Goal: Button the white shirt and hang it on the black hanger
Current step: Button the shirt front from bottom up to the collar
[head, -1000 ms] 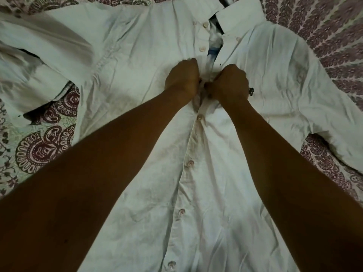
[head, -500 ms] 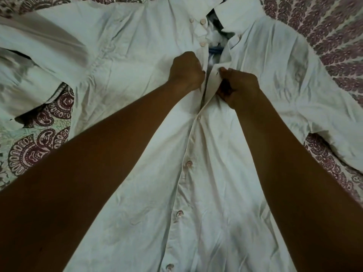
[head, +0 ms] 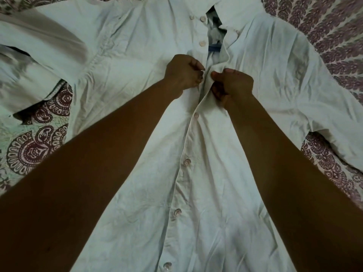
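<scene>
My left grip (head: 184, 73): fingers curled tight, pinching the button-side front edge of the white shirt (head: 121, 55). My right grip (head: 232, 85): curled likewise, pinching the opposite front edge, just beside the left. Lower buttons (head: 187, 161) below my hands fastened; upper buttons (head: 202, 43) undone, fronts parted. Shirt lies front up on the patterned sheet (head: 35, 150), collar (head: 235, 8) toward its far edge.

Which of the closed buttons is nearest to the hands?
The topmost closed button, just below the right hand; the other three lie further down the white shirt.
</scene>
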